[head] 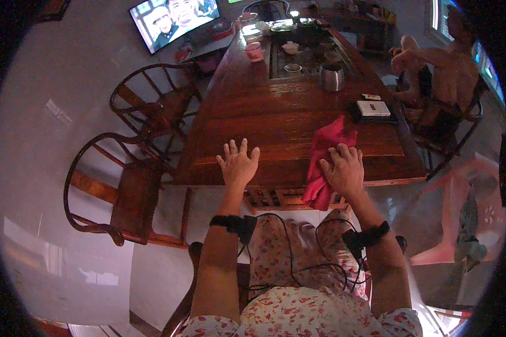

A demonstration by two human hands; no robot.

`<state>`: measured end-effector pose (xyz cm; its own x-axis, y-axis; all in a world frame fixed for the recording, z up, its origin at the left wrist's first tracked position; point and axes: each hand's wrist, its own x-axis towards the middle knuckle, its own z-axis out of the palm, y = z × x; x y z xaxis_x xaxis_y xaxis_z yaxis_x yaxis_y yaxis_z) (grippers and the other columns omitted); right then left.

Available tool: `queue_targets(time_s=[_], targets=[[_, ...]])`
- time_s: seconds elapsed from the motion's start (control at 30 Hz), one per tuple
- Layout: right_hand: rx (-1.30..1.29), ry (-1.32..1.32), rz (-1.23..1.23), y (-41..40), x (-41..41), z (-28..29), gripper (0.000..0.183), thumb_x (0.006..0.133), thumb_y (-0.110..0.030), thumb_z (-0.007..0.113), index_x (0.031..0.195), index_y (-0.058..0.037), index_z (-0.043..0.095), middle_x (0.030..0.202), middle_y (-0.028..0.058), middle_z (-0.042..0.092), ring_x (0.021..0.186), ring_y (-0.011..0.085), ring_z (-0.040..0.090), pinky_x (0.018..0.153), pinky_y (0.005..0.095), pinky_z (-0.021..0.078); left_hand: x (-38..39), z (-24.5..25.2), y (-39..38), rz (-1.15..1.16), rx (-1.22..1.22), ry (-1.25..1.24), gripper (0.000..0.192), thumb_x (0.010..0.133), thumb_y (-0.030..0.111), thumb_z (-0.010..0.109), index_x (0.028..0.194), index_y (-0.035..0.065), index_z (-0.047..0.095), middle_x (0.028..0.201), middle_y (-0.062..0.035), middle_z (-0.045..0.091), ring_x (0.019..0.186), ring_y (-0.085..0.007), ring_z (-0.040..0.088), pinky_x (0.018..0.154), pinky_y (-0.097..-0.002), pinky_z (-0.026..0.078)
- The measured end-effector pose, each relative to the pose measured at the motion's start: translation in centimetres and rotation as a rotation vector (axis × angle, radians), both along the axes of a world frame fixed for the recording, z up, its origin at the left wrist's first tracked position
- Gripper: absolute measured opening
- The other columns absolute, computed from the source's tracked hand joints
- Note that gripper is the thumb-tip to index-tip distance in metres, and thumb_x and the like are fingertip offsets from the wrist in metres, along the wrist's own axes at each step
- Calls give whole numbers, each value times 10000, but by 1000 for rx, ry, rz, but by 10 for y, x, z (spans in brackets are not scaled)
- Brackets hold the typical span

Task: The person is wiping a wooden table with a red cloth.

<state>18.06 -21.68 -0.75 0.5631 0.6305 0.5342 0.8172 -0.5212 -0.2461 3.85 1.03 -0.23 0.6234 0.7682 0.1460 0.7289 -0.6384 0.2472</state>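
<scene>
Before me stands a long wooden table point(244, 122). My left hand point(238, 164) is at its near edge, palm down with the fingers spread, and holds nothing. To the right, my right hand point(345, 170) rests on a red cloth point(329, 135), its fingers slightly apart and not closed round it. Part of the cloth hangs over the near edge. Beyond my right hand, a white box point(373, 108) lies on a dark flat item. A metal pitcher point(332, 78) stands farther back, near a small bowl point(293, 68) and a pink cup point(254, 52).
Wooden armchairs point(137, 200) stand along the left side. Another person point(442, 71) sits at the table's right side. A lit television point(175, 21) is at the back left. Black straps and cables point(293, 257) run from my forearms over my lap.
</scene>
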Motion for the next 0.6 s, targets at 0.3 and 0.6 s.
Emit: queue_targets(time_s=[0.3, 0.6], targets=[[-5, -38, 33, 8, -3, 1, 402, 795, -324, 519, 1009, 16, 556, 1036, 131, 498, 980, 308, 456, 885, 454, 353, 1, -2, 1, 11, 27, 24, 609, 862, 555, 299, 1345, 183, 305, 1404, -153, 220, 1308, -332, 152, 1026, -559, 76], [-24, -167, 100, 34, -29, -4, 337, 800, -268, 505, 917, 40, 573, 949, 155, 495, 931, 304, 469, 896, 440, 351, 2, 2, -2, 14, 22, 16, 596, 866, 536, 302, 1341, 178, 310, 1406, -153, 216, 1308, -333, 155, 1029, -553, 76]])
